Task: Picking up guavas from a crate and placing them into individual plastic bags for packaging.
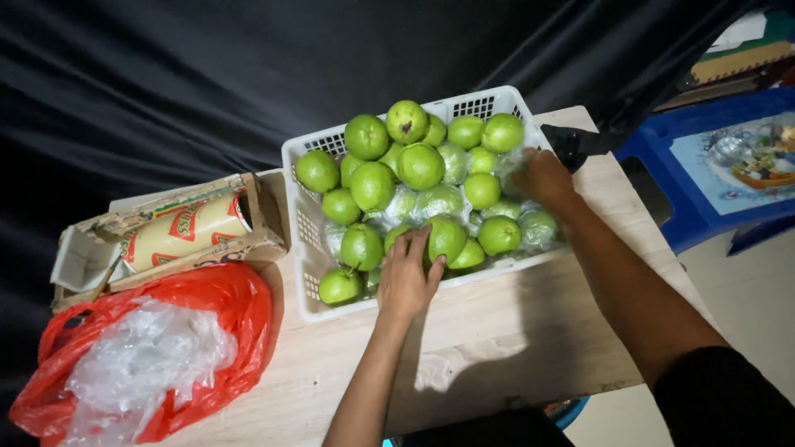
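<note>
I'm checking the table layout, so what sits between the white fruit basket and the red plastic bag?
In the head view, an open cardboard box holding a printed roll lies between the white basket and the red bag, with a bare strip of wooden table below it.

A black cloth [207, 74] is hung as a backdrop behind the grip, folded and creased, and most of the upper view is filled by it. A pale wooden table [497, 331] is set beneath the grip, and a soft shadow is cast on its top. To the right of the grip, a blue plastic table [704, 178] is seen, with a picture printed on its top. Light-coloured floor [754, 290] is shown below it, at the right. The scene is lit from above.
</note>
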